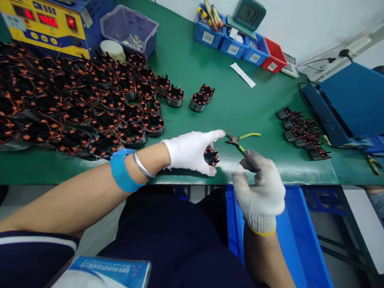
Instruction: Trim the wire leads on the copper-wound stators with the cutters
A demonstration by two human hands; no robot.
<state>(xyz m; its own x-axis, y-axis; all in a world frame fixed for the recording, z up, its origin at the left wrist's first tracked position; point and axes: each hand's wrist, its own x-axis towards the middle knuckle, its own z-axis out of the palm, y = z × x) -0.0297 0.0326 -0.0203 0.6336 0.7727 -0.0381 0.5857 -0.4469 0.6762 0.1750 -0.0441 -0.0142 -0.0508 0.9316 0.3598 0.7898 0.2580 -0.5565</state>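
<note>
My left hand (192, 151), in a white glove, is wrapped around a small motor stator (211, 157) with black plastic and copper windings, near the table's front edge. Its index finger stretches out beyond the stator, and the palm hides much of the part. Just to the right, my right hand (259, 186) wears a greyish knit glove. Thumb and fingers are curled together in a pinch; whatever they hold, if anything, is too small to make out. Diagonal cutters (237, 140) with yellow-green handles lie beyond that hand, jaws pointing left.
Many wound stators (105, 120) crowd the green table's left side. Further stators (304, 134) stand at right beside a blue case (351, 104). Behind are a yellow-and-blue soldering station (51, 30), a purple bin (129, 28), small blue boxes (235, 49) and a red box (274, 56).
</note>
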